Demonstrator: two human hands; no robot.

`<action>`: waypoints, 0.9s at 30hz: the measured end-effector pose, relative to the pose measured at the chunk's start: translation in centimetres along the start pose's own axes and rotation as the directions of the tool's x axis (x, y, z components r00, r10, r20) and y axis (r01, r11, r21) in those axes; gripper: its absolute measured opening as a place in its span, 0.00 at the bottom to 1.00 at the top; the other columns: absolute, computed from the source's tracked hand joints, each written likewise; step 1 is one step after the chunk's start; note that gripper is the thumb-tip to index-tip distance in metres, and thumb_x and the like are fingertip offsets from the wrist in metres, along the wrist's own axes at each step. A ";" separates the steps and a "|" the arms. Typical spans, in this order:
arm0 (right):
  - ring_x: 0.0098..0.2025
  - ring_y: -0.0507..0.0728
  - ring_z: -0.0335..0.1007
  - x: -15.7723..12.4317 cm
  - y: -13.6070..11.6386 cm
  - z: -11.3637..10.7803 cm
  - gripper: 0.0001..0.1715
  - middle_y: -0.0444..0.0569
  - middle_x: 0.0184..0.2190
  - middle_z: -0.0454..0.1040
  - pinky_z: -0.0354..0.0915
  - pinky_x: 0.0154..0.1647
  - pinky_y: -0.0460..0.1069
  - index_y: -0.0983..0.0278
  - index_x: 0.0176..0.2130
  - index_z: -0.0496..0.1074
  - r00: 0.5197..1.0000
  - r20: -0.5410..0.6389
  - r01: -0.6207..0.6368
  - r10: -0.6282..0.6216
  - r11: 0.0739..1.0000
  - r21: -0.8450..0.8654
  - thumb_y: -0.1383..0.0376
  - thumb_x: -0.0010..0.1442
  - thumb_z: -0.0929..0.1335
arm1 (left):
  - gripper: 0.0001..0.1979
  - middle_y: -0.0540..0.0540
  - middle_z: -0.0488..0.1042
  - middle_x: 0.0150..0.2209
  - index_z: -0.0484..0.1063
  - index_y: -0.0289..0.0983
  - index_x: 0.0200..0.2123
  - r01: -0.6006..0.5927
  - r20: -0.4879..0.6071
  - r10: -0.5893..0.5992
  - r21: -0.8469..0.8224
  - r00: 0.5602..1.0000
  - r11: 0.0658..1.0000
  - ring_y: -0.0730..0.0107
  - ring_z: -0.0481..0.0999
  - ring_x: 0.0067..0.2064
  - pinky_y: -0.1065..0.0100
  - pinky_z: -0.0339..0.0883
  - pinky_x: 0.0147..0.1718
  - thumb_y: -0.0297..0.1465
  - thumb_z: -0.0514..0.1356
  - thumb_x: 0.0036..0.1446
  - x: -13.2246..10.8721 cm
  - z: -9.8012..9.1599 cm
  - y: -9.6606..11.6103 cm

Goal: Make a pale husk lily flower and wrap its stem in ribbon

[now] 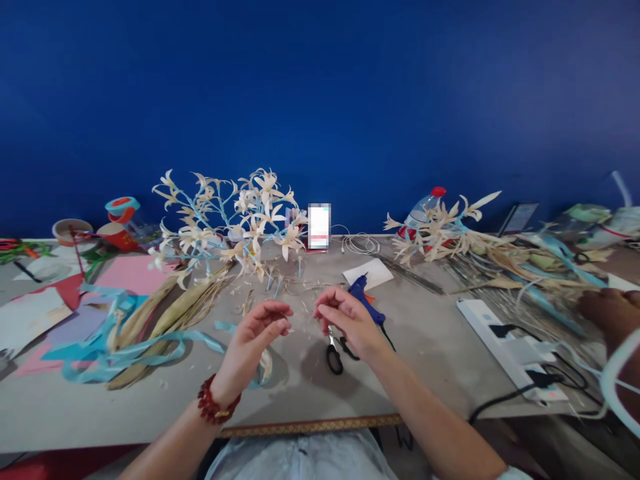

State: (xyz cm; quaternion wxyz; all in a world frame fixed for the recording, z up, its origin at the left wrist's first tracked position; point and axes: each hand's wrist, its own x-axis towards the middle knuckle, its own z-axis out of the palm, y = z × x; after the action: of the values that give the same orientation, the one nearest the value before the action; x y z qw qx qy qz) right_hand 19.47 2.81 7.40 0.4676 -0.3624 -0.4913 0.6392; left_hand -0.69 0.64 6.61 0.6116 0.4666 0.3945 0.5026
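L hand [254,331]: fingers apart fr thumb
R hand [346,321]: curled, can't tell grip
Scissors [335,361]: under R hand
Room: gap btwn hands; ribbon [87,378] L, power strip [479,322] R
Worktop [300,403] edge: under forearms [415,388]

A grey table [300,403] carries a blue hot glue gun [371,309], its tip over a white paper sheet [383,272]. Black-handled scissors [332,347] lie just left of the gun, towards the near edge; a white power strip [493,333] lies to its right; dried husks [175,315] and light-blue ribbon [120,357] lie well to its left.
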 end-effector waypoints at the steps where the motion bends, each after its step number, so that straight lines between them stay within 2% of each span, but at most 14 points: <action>1: 0.25 0.50 0.66 0.1 -0.3 0.1 0.11 0.44 0.29 0.73 0.62 0.26 0.46 0.62 0.35 0.70 1.000 0.002 0.000 0.000 1.000 0.030 0.59 0.57 0.72 | 0.11 0.44 0.75 0.42 0.75 0.39 0.42 -0.002 0.005 0.001 0.072 1.000 0.997 0.66 0.73 0.39 0.66 0.67 0.41 0.33 0.64 0.55 0.1 -0.1 -0.3; 4: 0.25 0.50 0.67 0.2 -0.9 0.3 0.10 0.44 0.29 0.72 0.63 0.27 0.46 0.63 0.35 0.70 0.999 0.038 -0.009 0.005 0.995 0.094 0.59 0.58 0.71 | 0.13 0.43 0.74 0.44 0.76 0.39 0.43 -0.053 0.133 0.024 0.220 0.991 0.974 0.64 0.73 0.41 0.64 0.67 0.43 0.32 0.66 0.53 0.5 0.1 -0.5; 6: 0.26 0.50 0.68 0.3 -1.1 0.6 0.09 0.43 0.29 0.72 0.64 0.28 0.46 0.62 0.35 0.70 0.998 0.058 0.002 -0.009 0.993 0.114 0.60 0.59 0.70 | 0.17 0.43 0.74 0.42 0.75 0.39 0.47 -0.087 0.191 0.041 0.240 0.981 0.967 0.64 0.73 0.40 0.63 0.67 0.43 0.31 0.67 0.51 0.9 0.7 -0.5; 8: 0.27 0.50 0.68 0.2 -1.1 1.1 0.08 0.43 0.30 0.72 0.64 0.29 0.46 0.62 0.36 0.70 0.997 0.072 0.008 -0.018 0.991 0.133 0.60 0.59 0.70 | 0.16 0.45 0.75 0.37 0.75 0.38 0.45 -0.062 0.222 0.020 0.181 0.975 0.982 0.65 0.73 0.38 0.64 0.67 0.41 0.30 0.67 0.51 1.4 1.6 -0.6; 10: 0.27 0.51 0.69 0.2 -1.0 1.7 0.08 0.44 0.30 0.72 0.64 0.27 0.46 0.61 0.36 0.70 0.996 0.089 -0.010 -0.004 0.988 0.154 0.59 0.59 0.70 | 0.09 0.47 0.74 0.31 0.76 0.37 0.36 -0.009 0.236 -0.006 0.063 0.972 0.998 0.67 0.73 0.33 0.66 0.68 0.37 0.31 0.68 0.50 1.9 2.5 -0.9; 13: 0.32 0.54 0.72 0.1 -1.1 2.1 0.11 0.46 0.33 0.73 0.67 0.28 0.47 0.61 0.38 0.71 0.997 0.079 0.008 -0.022 0.985 0.171 0.58 0.58 0.70 | 0.07 0.49 0.74 0.25 0.75 0.35 0.28 0.026 0.173 -0.018 -0.044 0.985 0.999 0.71 0.71 0.25 0.69 0.67 0.28 0.32 0.68 0.50 2.4 3.3 -1.3; 15: 0.38 0.57 0.72 0.0 -1.4 1.4 0.11 0.48 0.35 0.74 0.69 0.38 0.51 0.61 0.38 0.72 0.993 -0.003 0.117 -0.118 0.983 0.143 0.57 0.58 0.70 | 0.07 0.49 0.76 0.24 0.76 0.35 0.29 0.031 0.087 -0.028 -0.031 0.996 0.999 0.73 0.71 0.23 0.70 0.65 0.25 0.32 0.68 0.49 2.5 3.0 -1.4; 17: 0.43 0.57 0.71 -0.2 -1.7 0.0 0.10 0.48 0.38 0.74 0.66 0.48 0.54 0.60 0.39 0.73 0.963 -0.131 0.246 -0.234 0.966 0.079 0.58 0.59 0.70 | 0.06 0.48 0.77 0.24 0.77 0.34 0.28 0.032 0.002 -0.032 -0.021 0.999 0.999 0.74 0.71 0.22 0.71 0.65 0.26 0.31 0.69 0.49 2.4 2.1 -1.3; 18: 0.43 0.57 0.71 -0.3 -1.9 -1.0 0.09 0.47 0.39 0.73 0.65 0.51 0.54 0.59 0.40 0.73 0.940 -0.198 0.292 -0.279 0.956 0.038 0.58 0.59 0.69 | 0.06 0.47 0.78 0.24 0.77 0.34 0.28 0.030 -0.037 -0.031 -0.030 0.999 0.999 0.74 0.71 0.23 0.71 0.65 0.27 0.31 0.69 0.49 2.3 1.6 -1.2; 20: 0.43 0.56 0.71 -0.6 -2.1 -3.0 0.09 0.47 0.42 0.73 0.65 0.50 0.54 0.58 0.42 0.72 0.909 -0.286 0.299 -0.302 0.953 -0.056 0.59 0.61 0.68 | 0.06 0.47 0.78 0.25 0.77 0.34 0.28 0.030 -0.089 -0.036 -0.068 0.995 0.997 0.75 0.72 0.23 0.72 0.66 0.28 0.30 0.69 0.49 1.9 0.4 -0.9; 22: 0.43 0.56 0.69 -0.8 -1.9 -4.7 0.12 0.48 0.45 0.72 0.65 0.48 0.53 0.58 0.45 0.72 0.923 -0.270 0.231 -0.275 0.955 -0.185 0.60 0.60 0.69 | 0.06 0.47 0.78 0.25 0.77 0.34 0.28 0.044 -0.112 -0.058 -0.121 0.992 0.992 0.76 0.72 0.24 0.73 0.66 0.28 0.30 0.69 0.49 1.6 -0.5 -0.6; 24: 0.43 0.56 0.69 -1.1 -1.2 -5.4 0.15 0.49 0.46 0.72 0.67 0.45 0.52 0.58 0.47 0.72 0.962 -0.187 0.136 -0.197 0.946 -0.294 0.60 0.58 0.70 | 0.06 0.48 0.78 0.25 0.77 0.34 0.28 0.056 -0.116 -0.077 -0.178 0.990 0.983 0.77 0.72 0.24 0.74 0.66 0.27 0.29 0.69 0.48 1.4 -0.9 -0.4; 27: 0.39 0.57 0.70 -1.4 0.2 -4.6 0.20 0.50 0.47 0.73 0.68 0.38 0.51 0.57 0.49 0.72 0.998 -0.018 0.042 -0.053 0.913 -0.405 0.61 0.55 0.72 | 0.04 0.48 0.77 0.26 0.77 0.34 0.29 0.060 -0.102 -0.091 -0.281 0.991 0.958 0.78 0.72 0.25 0.76 0.66 0.28 0.28 0.69 0.49 1.4 -0.9 0.0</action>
State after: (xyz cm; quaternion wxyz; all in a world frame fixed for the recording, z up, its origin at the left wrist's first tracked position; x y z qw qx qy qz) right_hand 24.06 2.78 6.07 0.4048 -0.4483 -0.6148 0.5070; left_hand -1.25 2.18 6.38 0.6663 0.3314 0.3719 0.5549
